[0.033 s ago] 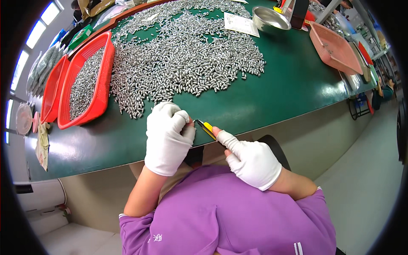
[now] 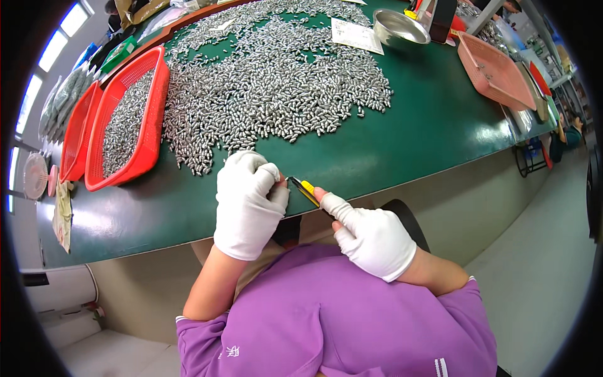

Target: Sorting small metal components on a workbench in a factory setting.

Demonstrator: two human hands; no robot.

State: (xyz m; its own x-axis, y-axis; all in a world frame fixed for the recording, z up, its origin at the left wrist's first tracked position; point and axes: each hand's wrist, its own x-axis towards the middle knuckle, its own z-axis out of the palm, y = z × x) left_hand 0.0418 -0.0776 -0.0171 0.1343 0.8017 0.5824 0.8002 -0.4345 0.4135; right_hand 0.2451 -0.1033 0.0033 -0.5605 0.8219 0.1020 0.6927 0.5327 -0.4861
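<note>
My left hand (image 2: 246, 204), in a white fingertip-less glove, is closed in a pinch just past the table's near edge. Whatever sits between its fingertips is too small and covered to make out. My right hand (image 2: 375, 237), gloved the same way, grips a slim tool with a yellow-and-black handle (image 2: 308, 188). The tool's dark tip points left and meets the left fingertips. Beyond my hands, a large heap of small silver metal parts (image 2: 282, 88) spreads over the green table (image 2: 377, 151).
Left of the heap, a red plastic basket (image 2: 160, 94) holds more silver parts, with another red basket (image 2: 78, 138) beside it. A steel bowl (image 2: 401, 28) and a paper sheet (image 2: 356, 36) lie at the back. A pink basket (image 2: 502, 85) stands at the right end.
</note>
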